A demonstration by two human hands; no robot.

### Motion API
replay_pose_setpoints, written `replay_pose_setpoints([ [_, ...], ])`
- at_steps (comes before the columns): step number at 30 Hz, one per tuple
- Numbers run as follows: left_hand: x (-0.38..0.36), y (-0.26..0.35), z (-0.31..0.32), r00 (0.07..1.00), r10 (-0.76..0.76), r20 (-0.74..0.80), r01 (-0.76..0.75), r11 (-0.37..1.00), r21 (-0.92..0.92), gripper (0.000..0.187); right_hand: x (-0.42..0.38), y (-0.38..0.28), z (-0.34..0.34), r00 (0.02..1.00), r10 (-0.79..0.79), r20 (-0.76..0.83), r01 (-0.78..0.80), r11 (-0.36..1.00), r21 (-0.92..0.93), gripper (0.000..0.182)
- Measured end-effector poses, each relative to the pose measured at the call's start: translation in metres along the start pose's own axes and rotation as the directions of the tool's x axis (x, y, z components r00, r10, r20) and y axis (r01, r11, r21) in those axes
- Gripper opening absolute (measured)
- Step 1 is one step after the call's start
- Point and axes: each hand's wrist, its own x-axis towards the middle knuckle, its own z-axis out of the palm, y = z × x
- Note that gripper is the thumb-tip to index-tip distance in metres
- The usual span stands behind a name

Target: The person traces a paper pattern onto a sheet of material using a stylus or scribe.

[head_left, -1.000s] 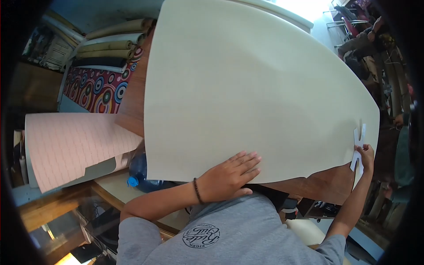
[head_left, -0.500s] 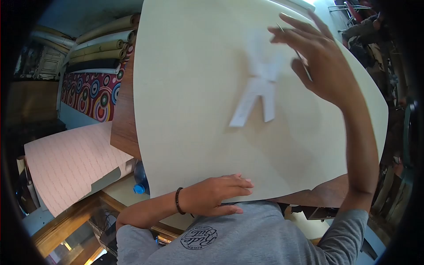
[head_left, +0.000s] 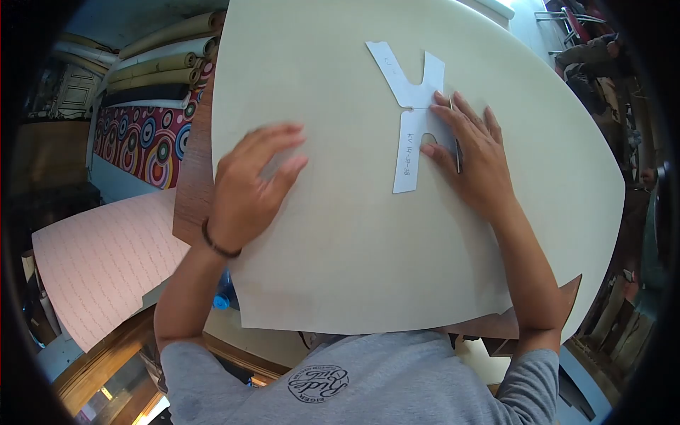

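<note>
Two white cut-out pattern pieces lie end to end on the large cream sheet: the upper one [head_left: 404,85] spreads into two arms, and the lower one [head_left: 408,152] carries handwriting. My right hand [head_left: 478,152] rests at their right side, its fingertips on the pieces near where they meet. A thin metal rod-like tool [head_left: 458,152] is held in that hand, along the thumb side. My left hand [head_left: 258,180] is raised above the left part of the sheet, fingers apart, with nothing in it.
The cream sheet [head_left: 340,269] covers the wooden table [head_left: 190,205]. At left are rolled materials [head_left: 159,74], a circle-patterned cloth [head_left: 145,145] and a pink sheet [head_left: 106,262]. A blue-capped bottle [head_left: 221,302] stands below the left edge.
My right hand has come down onto the white pieces. My left hand has moved up from the sheet's near edge. The pieces have turned and moved slightly up.
</note>
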Motion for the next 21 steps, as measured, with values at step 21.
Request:
replay_pose_setpoints([
  [21,0.068,-0.018,0.061,0.967,0.201,0.160,-0.252,0.855,0.453,0.070,0.010,0.015,-0.004,1.000,0.010,-0.008,-0.009,0.983,0.186,0.051],
])
